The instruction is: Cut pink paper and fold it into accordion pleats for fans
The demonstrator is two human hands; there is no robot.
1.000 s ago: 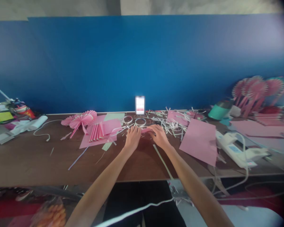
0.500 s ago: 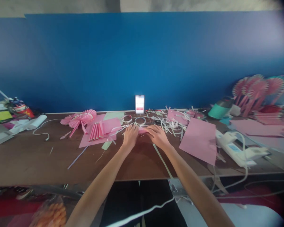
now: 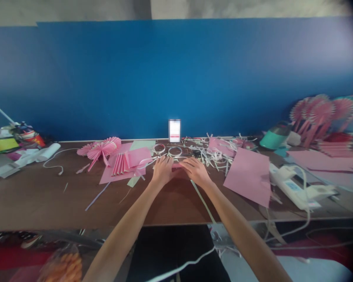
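Observation:
A narrow piece of folded pink paper (image 3: 177, 166) lies on the brown table between my hands. My left hand (image 3: 162, 171) grips its left end, fingers bent over it. At the other end, my right hand (image 3: 195, 171) presses and pinches the paper with its fingers together. Both hands partly cover the piece, so its full length is hidden. Just beyond them are two tape rolls (image 3: 175, 151). To the left, a pleated pink paper (image 3: 122, 164) rests on flat pink sheets, and pink paper fans (image 3: 104, 150) lie beside it.
A lit phone (image 3: 174, 131) leans against the blue partition (image 3: 170, 78). Paper scraps (image 3: 216, 156) clutter the back right. Further right lie a pink sheet (image 3: 248, 176), a white power strip (image 3: 294, 188) and a green container (image 3: 274, 137). Finished-looking fans (image 3: 322, 111) stand at far right.
The pink paper between my hands shows as a thinner, darker strip than before, slightly nearer to me. Both hands stay nearly in place; the whole view has shifted slightly.

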